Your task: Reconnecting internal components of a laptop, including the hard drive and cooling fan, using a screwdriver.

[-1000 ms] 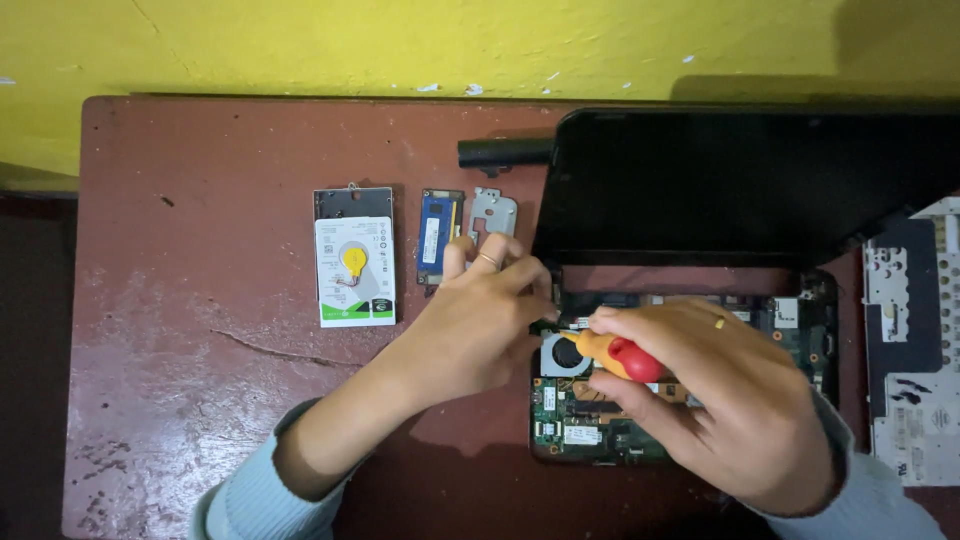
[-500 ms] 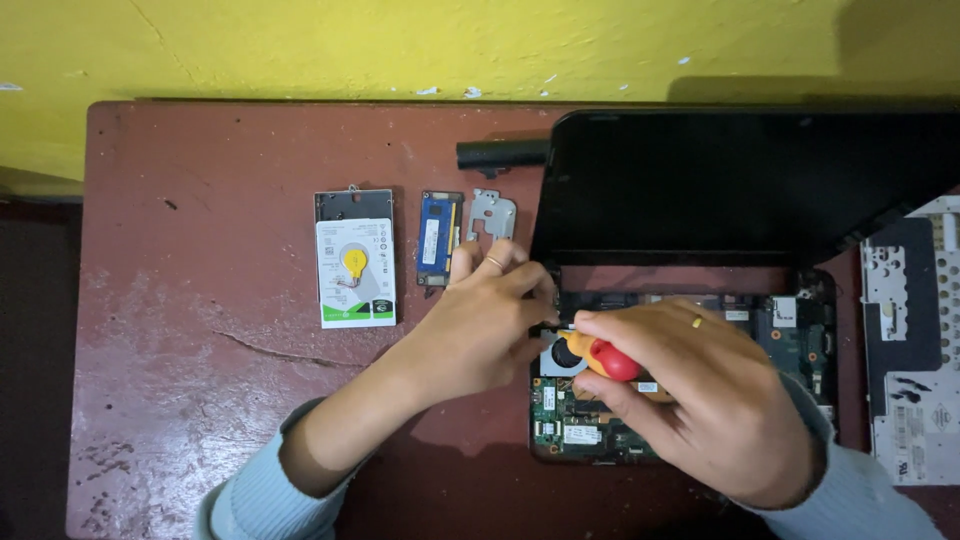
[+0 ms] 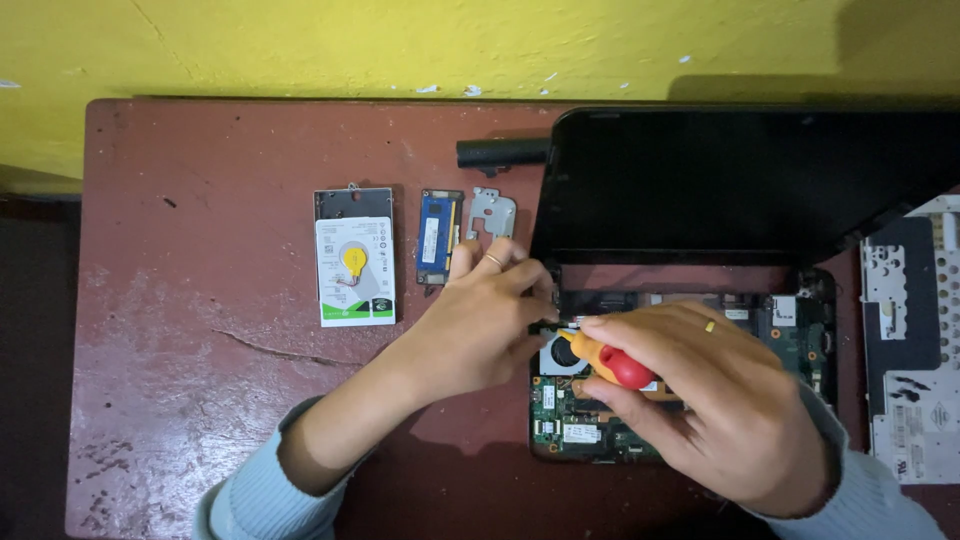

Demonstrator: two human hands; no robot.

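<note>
Red-brown and scuffed, the table (image 3: 200, 400) carried an opened laptop (image 3: 700, 300) against the yellow wall, and every place below is told from that laptop. Only the head view showed the moment. Its dark screen (image 3: 740, 180) stood up at the back; its base lay bare, with the green board (image 3: 570, 420) and a round fan (image 3: 562, 355) at the base's left end.

The right hand (image 3: 720, 400) lay over the middle of the base, curled tight round a screwdriver (image 3: 610, 362) with a red and orange handle, whose tip pointed left toward the fan; the tip itself was hidden. The left hand (image 3: 480, 320) rested at the base's left edge, fingers bunched and pressed down near the fan; whether it pinched anything I could not tell.

Left of the laptop lay a small metal bracket (image 3: 493, 212), then a blue memory stick (image 3: 438, 238), then a hard drive (image 3: 355, 258), all apart from one another. A black bar (image 3: 500, 152) lay by the screen's left corner, and a grey cover panel (image 3: 915, 340) lay to the laptop's right.

Judging from this, the driving would go best with the driver kept square on the screw, pushed down firmly and turned slowly, while the left hand steadied the base and kept its fingers off the board
</note>
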